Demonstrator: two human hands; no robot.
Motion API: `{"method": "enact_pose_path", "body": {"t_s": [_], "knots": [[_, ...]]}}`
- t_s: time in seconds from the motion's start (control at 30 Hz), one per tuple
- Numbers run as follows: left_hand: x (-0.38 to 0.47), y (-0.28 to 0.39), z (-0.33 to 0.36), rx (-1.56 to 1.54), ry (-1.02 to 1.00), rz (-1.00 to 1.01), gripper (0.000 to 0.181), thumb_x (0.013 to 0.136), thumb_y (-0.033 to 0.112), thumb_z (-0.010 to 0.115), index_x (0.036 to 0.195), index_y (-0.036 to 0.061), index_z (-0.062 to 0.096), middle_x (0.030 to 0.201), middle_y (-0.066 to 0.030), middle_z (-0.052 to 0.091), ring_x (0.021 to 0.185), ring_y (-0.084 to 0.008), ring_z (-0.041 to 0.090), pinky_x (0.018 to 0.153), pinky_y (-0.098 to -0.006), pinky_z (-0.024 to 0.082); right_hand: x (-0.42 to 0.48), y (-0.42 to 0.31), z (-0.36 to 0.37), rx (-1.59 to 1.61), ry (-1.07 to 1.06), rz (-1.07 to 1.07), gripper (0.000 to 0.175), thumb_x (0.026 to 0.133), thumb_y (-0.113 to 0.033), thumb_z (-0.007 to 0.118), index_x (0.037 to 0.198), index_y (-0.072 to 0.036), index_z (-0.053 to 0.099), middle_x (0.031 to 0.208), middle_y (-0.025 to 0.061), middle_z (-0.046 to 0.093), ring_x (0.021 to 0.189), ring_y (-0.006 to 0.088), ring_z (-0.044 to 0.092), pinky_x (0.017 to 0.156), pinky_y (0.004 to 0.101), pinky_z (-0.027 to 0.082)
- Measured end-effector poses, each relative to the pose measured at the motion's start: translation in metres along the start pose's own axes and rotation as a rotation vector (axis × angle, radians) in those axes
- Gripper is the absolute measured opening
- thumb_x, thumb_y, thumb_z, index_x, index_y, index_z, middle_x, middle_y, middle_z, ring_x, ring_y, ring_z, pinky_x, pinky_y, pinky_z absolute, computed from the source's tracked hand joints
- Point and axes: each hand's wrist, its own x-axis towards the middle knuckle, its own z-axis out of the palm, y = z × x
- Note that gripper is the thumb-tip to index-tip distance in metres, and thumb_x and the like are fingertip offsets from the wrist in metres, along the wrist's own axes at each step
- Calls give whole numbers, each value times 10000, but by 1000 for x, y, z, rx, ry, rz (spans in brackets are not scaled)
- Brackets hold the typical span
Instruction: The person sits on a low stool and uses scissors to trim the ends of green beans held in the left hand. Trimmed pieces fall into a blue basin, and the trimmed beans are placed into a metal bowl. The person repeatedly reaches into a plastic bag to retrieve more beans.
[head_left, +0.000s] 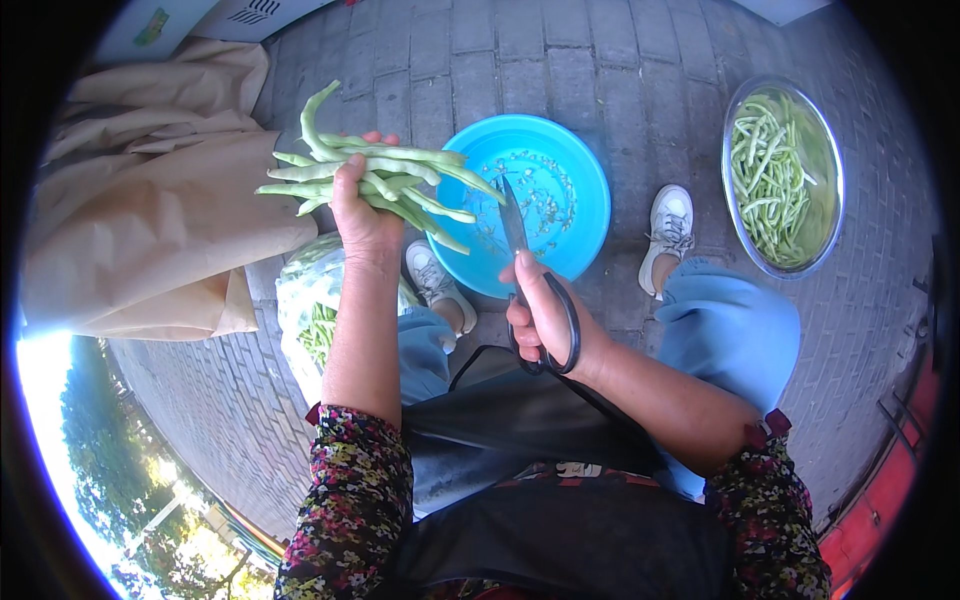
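Note:
My left hand (361, 206) grips a loose bunch of green beans (375, 171), their ends fanned out to both sides, some over the left rim of a blue plastic basin (594, 187). In my right hand (546, 311) is a pair of black-handled scissors (513, 221), its blades pointing away from me over the basin. The blades look closed together, close to the tip of one long bean. Small bean trimmings (551, 199) lie scattered on the basin's bottom.
An oval metal bowl (829, 161) with many green beans stands at the right on the grey paving (525, 75). A clear plastic bag (291, 300) holding more beans is beside my left leg. Brown sheeting (172, 217) lies at the left. My two shoes flank the basin.

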Motion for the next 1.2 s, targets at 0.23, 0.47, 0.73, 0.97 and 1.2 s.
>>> {"method": "enact_pose_path", "body": {"t_s": [0.23, 0.47, 0.73, 0.97, 1.2], "knots": [[7, 9, -10, -114, 2, -34, 440, 834, 210, 607, 1212, 26, 478, 1143, -160, 579, 1094, -317, 564, 993, -474, 447, 7, 0, -8, 28, 172, -217, 393, 916, -320, 638, 1149, -66, 448, 657, 10, 437, 483, 87, 411, 421, 256, 340], [6, 5, -18, -257, -249, -173, 492, 802, 244, 642, 1212, 11, 501, 1116, -139, 593, 1054, -283, 581, 979, -435, 462, 19, -28, -8, 6, 57, -428, 498, 867, -95, 648, 1281, -50, 374, 824, 95, 571, 618, 137, 539, 548, 275, 432], [1, 0, -12, -312, -310, -304, 466, 799, 226, 639, 1216, 62, 511, 1061, -158, 623, 989, -319, 617, 911, -468, 507, 18, -31, -6, -56, 0, -428, 505, 827, -57, 645, 1260, -37, 385, 731, 56, 548, 571, 143, 504, 562, 294, 401], [-2, 0, -11, -285, -428, -401, 536, 793, 207, 638, 1265, 34, 452, 1044, -176, 607, 948, -324, 643, 840, -456, 555, 16, -36, -3, -166, 51, -485, 455, 799, 22, 589, 1215, -47, 419, 730, 42, 532, 555, 115, 506, 512, 275, 405], [-7, 2, -9, -271, -611, -498, 602, 764, 213, 647, 1295, 29, 430, 1011, -176, 603, 887, -313, 653, 785, -436, 567, 17, -34, -1, -189, 73, -527, 442, 780, 45, 592, 1176, -81, 439, 732, 10, 513, 510, 82, 496, 444, 254, 416]]}}
